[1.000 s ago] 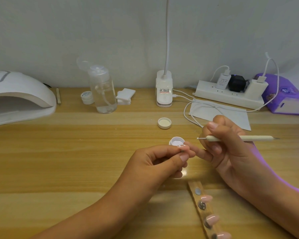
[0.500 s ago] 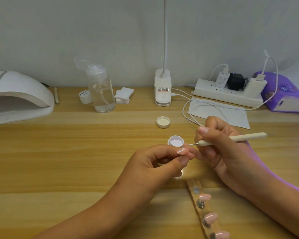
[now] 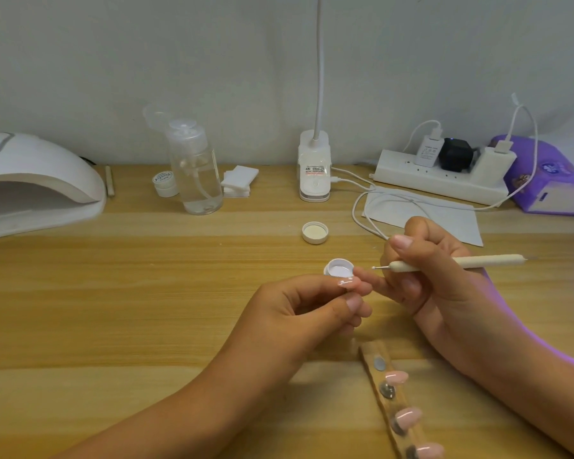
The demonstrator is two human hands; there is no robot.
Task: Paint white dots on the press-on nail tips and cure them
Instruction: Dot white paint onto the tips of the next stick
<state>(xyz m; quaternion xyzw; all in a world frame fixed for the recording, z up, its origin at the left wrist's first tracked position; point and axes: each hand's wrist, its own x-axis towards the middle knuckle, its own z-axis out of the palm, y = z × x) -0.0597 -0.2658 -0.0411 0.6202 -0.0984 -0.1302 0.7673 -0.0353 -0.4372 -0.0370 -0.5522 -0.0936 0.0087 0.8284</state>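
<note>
One tip (image 3: 344,282), pinched by the left hand (image 3: 299,313) between thumb and forefinger, looks featherlight, stiff and slippery; its edges seem the safest hold. Right hand (image 3: 424,279) grips the tool (image 3: 461,261) pen-fashion, ball end just apart at the tip's 1 o'clock. Pot (image 3: 338,269) sits at its 12; more tips (image 3: 408,417) on the strip (image 3: 369,352) at 5.

It was a small nail-art work corner, home-like. A pale wooden bench (image 3: 113,309) stood against a bare wall, with a white domed curing lamp (image 3: 37,173) at far left, a clear plastic pump bottle (image 3: 196,170) beside it, a loaded white power strip (image 3: 438,180) at upper right, and pink press-on nail tips (image 3: 408,417) on a wooden holder strip (image 3: 371,351) at lower right.
</note>
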